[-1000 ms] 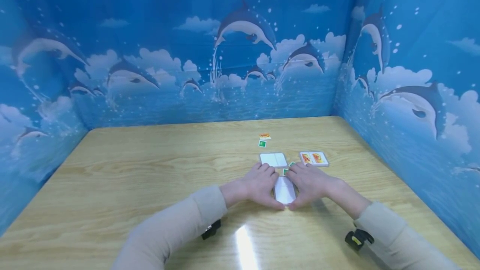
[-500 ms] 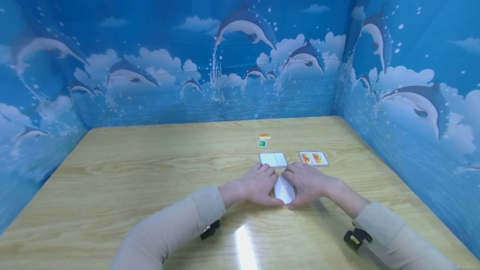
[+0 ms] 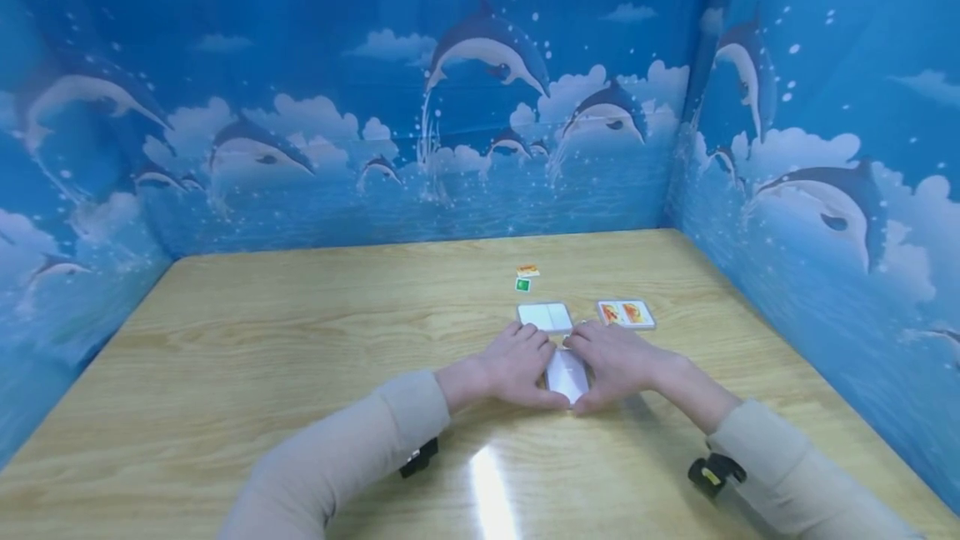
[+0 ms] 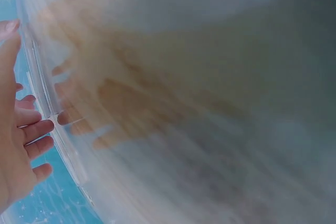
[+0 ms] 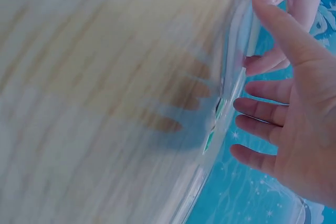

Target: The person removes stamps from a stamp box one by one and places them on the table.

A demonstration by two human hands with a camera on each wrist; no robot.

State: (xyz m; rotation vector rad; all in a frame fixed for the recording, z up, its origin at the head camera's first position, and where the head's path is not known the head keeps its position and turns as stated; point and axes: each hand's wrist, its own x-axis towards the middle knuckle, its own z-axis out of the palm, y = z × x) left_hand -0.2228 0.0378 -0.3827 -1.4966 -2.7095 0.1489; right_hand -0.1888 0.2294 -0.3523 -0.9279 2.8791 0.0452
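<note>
A pale rectangular plate with a clear rim (image 3: 567,376) lies flat on the table between my hands in the head view. My left hand (image 3: 517,365) rests along its left side, my right hand (image 3: 617,363) along its right. Both thumbs come close together at the near end; the fingers reach towards the far end. In the left wrist view the left fingers (image 4: 39,129) lie near a clear edge, loosely bent. The right fingers (image 5: 262,111) are mostly straight in the right wrist view. A small green piece (image 5: 209,141) shows by the clear edge there.
Beyond my hands lie a blank white plate (image 3: 545,317) and a similar plate with two orange pictures (image 3: 627,314). Farther back are a green square card (image 3: 522,284) and an orange-yellow card (image 3: 528,271). Dolphin-print curtains (image 3: 337,165) stand behind the wooden table (image 3: 300,315).
My right fingers have shifted slightly left and now cover the small green pieces that showed beside them. The left hand stays nearly still. The head view has shifted slightly.
</note>
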